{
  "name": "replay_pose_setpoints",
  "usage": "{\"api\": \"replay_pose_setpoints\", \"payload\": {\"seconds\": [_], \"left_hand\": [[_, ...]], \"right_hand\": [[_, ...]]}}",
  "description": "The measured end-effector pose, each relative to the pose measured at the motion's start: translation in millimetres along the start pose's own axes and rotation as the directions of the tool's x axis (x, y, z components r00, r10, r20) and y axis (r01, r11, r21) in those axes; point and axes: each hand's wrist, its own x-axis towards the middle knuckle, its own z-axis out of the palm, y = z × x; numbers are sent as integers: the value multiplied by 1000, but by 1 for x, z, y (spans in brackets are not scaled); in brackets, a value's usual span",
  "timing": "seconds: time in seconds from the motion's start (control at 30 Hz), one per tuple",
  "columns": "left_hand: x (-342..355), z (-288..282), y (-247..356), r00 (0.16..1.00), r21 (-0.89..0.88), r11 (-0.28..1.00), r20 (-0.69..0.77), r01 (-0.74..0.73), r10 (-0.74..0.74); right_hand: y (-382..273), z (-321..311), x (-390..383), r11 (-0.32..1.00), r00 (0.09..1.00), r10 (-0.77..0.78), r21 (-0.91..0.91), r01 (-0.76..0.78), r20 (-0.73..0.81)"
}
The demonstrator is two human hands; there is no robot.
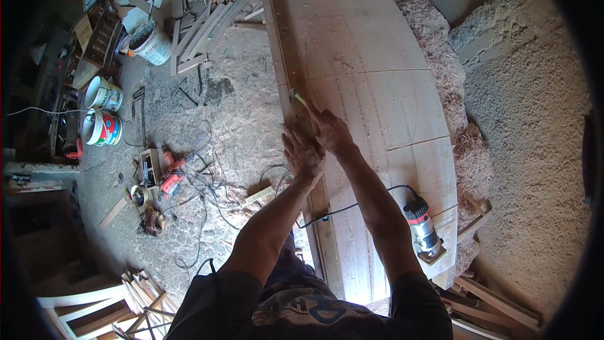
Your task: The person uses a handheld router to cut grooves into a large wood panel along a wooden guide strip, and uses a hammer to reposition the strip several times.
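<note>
My right hand (332, 132) is closed round a slim tool with a yellow-green handle (301, 98); its small dark tip meets the long narrow wooden strip (277, 44) along the left edge of the workbench. I cannot make out the tool's exact kind. Just below and to the left, my left hand (306, 156) lies on the same strip with its fingers spread, close to my right wrist. Pale boards with dark seams make up the wide wooden panel (384, 107) to the right of the strip.
An electric router (425, 230) with a black cord stands on the panel at the lower right. Wood shavings (472, 170) line its far side. Red power tools (171, 182), tangled cords, several buckets (102, 127) and a scrap-wood pile (211, 25) occupy the floor at left.
</note>
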Motion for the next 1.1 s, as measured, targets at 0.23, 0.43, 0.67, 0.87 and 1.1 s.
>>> {"api": "replay_pose_setpoints", "payload": {"seconds": [0.23,0.43,0.67,0.87,1.1], "left_hand": [[6,-1,0,999,11,999,-1,38,-38],[6,6,-4,999,65,998,-44,-24,27],[4,-1,1,998,205,978,-42,-31,41],[3,0,5,1000,220,975,-20,-18,23],[9,7,-10,1000,287,957,-3,-29,31]], "right_hand": [[3,5,3,996,995,86,-9,-86,46],[-6,-3,4,991,989,125,-49,-122,77],[67,-64,-64,943,946,275,-142,-300,-174],[162,-158,-197,666,759,638,-400,-630,-132],[138,-195,-303,758,818,560,-314,-571,-135]]}}
